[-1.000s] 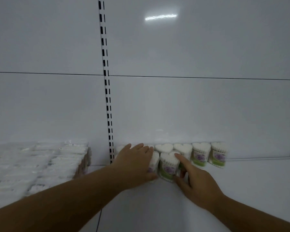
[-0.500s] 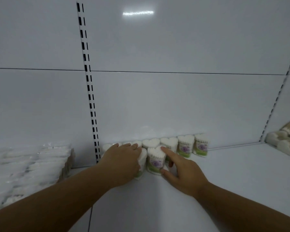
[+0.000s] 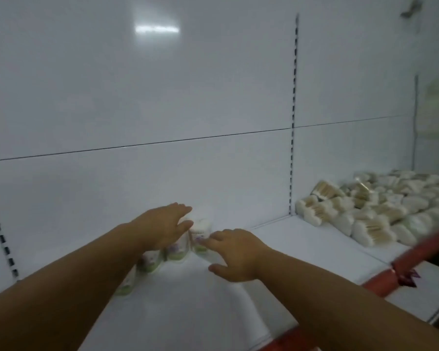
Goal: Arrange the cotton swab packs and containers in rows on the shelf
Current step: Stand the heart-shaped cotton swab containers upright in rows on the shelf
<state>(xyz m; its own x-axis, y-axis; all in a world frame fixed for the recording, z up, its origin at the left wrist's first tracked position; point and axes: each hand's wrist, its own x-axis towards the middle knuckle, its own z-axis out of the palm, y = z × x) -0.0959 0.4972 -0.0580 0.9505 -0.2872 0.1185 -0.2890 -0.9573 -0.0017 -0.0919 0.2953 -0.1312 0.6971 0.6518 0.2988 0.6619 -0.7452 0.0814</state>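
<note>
I see the left hand [image 3: 164, 228] flat, with straight fingers held together, lying across the tops of a row of small white cotton swab containers with green-and-purple labels [image 3: 175, 252]. The row stands on the white metal shelf [image 3: 188, 315], hard against the glossy white back panel [image 3: 162, 178]. My left forearm crosses in front of the row and hides much of it; only the lower labels show beneath the arm.

The right hand [image 3: 235, 254] is also spread loose, gripping nothing. Its fingertips [image 3: 208, 240] touch the front of the end container [image 3: 200, 230] at the right end of the row, and the thumb points down toward the shelf. The picture is smeared, so I cannot read the labels or count the containers.

Well apart to the right, past a black slotted upright [image 3: 293, 122], a loose heap of clear cotton swab packs with pale wooden sticks [image 3: 365, 216] lies on the neighbouring shelf bay. A red edge strip [image 3: 426, 247] runs along that bay's front. Another slotted upright [image 3: 0, 236] shows at the far left.
</note>
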